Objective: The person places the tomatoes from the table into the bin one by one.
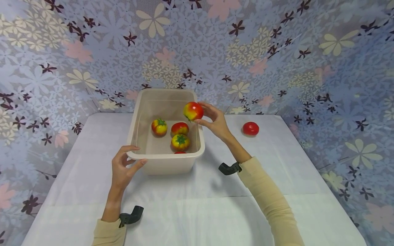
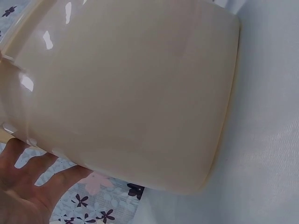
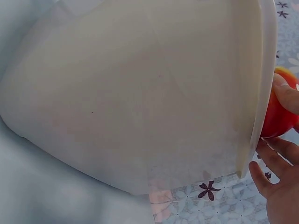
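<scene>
A beige plastic bin [image 1: 169,165] stands on the table, and my left hand [image 1: 121,167] grips its front left corner, thumb at the front rim and fingers at the left side. My right hand [image 1: 217,123] holds a red-and-yellow tomato [image 1: 194,111] between thumb and fingers, over the bin's right rim. In the right wrist view the red tomato [image 3: 279,114] shows just beyond the rim. Inside the bin lie a yellow-red tomato [image 1: 159,127] at left, a redder one [image 1: 180,128] and a green-topped one [image 1: 180,142] at right; another red piece is mostly hidden behind the front wall.
A red tomato [image 1: 250,128] lies on the white-covered table [image 1: 227,212], right of the bin and beyond the right forearm. Flowered cloth [image 1: 197,51] hangs behind the table and along its sides. Each wrist wears a black camera mount [image 1: 229,168].
</scene>
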Action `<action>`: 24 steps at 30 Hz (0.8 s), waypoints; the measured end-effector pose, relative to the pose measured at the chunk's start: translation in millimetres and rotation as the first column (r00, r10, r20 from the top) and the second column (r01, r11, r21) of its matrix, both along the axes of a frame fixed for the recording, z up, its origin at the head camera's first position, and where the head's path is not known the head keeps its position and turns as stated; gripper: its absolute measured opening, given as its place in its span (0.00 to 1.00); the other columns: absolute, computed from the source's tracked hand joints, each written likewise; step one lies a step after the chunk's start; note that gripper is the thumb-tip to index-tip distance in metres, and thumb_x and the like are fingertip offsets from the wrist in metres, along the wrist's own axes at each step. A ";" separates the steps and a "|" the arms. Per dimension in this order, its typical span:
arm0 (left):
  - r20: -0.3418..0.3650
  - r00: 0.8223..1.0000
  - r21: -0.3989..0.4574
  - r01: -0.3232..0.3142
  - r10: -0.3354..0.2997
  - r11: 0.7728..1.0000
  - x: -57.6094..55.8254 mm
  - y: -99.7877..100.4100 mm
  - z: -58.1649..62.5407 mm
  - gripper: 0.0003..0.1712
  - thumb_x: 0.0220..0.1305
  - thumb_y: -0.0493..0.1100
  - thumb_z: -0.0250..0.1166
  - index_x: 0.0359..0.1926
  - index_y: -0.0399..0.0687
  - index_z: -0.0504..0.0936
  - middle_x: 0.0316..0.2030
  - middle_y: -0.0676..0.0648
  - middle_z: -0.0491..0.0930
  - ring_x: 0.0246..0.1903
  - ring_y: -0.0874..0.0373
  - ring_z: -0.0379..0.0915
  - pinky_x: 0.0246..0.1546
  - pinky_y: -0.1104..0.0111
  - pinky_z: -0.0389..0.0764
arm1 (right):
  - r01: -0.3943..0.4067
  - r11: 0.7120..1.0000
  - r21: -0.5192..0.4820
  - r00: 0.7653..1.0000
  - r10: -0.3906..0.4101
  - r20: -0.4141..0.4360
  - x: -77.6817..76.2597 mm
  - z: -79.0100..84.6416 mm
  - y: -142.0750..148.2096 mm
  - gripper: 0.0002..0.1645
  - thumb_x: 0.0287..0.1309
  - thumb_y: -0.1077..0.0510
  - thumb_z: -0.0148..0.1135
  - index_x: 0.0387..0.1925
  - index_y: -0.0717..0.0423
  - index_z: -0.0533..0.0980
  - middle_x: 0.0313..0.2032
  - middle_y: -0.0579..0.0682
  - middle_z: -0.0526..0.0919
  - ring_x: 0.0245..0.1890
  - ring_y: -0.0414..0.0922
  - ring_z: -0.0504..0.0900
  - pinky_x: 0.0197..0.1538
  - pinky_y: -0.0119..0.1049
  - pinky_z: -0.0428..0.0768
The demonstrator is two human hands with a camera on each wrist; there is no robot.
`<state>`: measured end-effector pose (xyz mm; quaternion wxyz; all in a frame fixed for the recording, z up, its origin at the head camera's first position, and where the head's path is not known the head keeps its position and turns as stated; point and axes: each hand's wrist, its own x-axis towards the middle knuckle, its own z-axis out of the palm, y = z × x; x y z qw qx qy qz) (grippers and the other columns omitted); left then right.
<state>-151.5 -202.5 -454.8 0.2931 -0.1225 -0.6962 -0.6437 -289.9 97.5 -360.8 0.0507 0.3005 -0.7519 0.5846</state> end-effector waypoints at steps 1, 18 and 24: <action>0.003 1.000 -0.002 -0.002 0.002 1.000 0.1 0.2 0.7 0.25 0.41 0.18 0.69 0.44 0.30 0.78 0.45 0.57 0.79 0.46 0.62 0.78 0.37 0.78 0.80 | 0.001 1.000 0.002 1.000 -0.001 0.003 -0.2 0.1 0.3 0.34 0.56 0.72 0.63 0.65 0.70 0.65 0.63 0.67 0.72 0.62 0.60 0.73 0.65 0.51 0.70; -0.061 0.998 -0.012 0.008 -0.009 1.000 -3.7 2.6 -1.6 0.26 0.39 0.17 0.69 0.45 0.27 0.77 0.46 0.54 0.79 0.45 0.63 0.79 0.36 0.80 0.79 | -0.064 0.987 -0.150 0.998 0.066 0.007 -16.3 -11.9 18.3 0.42 0.51 0.81 0.61 0.68 0.74 0.57 0.62 0.76 0.66 0.65 0.68 0.66 0.65 0.63 0.63; -0.055 0.999 -0.013 -0.001 0.000 1.000 -3.9 2.5 -0.1 0.27 0.39 0.17 0.69 0.45 0.31 0.79 0.46 0.51 0.80 0.44 0.63 0.79 0.36 0.79 0.80 | -0.015 0.993 -0.115 1.000 0.016 0.002 -30.9 -29.0 37.2 0.42 0.52 0.78 0.63 0.69 0.69 0.60 0.63 0.71 0.69 0.65 0.64 0.68 0.66 0.58 0.66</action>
